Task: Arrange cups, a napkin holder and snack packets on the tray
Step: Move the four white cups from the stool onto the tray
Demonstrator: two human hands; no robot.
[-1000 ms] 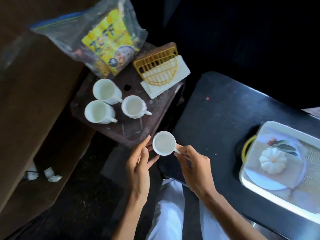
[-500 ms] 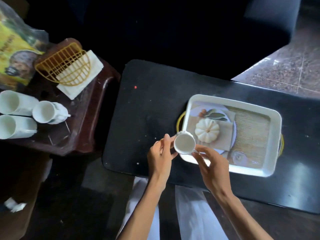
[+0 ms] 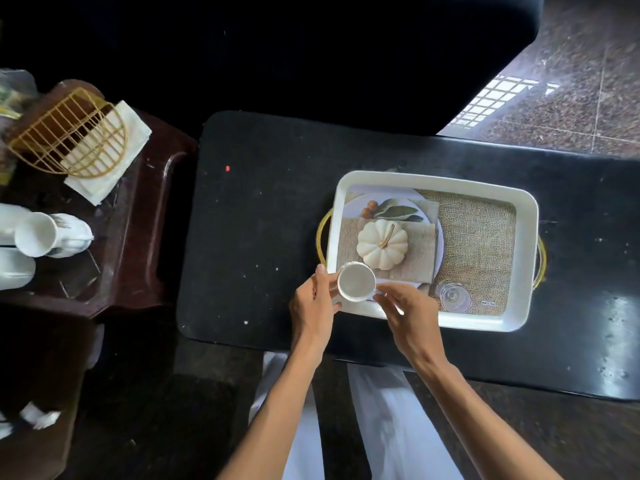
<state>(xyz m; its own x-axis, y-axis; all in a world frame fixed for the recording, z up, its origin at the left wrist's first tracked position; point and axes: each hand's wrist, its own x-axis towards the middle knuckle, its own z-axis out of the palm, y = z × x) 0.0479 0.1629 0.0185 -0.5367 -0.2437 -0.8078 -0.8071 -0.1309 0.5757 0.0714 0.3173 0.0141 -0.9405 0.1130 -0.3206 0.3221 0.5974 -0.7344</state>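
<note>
Dark table (image 3: 259,220) under your hands carries the white tray (image 3: 433,178), and you hold one cup (image 3: 356,282) upright over the tray's corner between your hands. Your right hand (image 3: 410,317) pinches the cup's handle side with curled fingers, while your left hand (image 3: 313,303) cradles the opposite wall, thumb by the rim. You seem to be placing the first cup: lower it flat onto the tray floor, let go, then reach well out past your left hand to the stool (image 3: 138,220) for the other cups (image 3: 38,233) and the napkin holder (image 3: 69,133).
</note>
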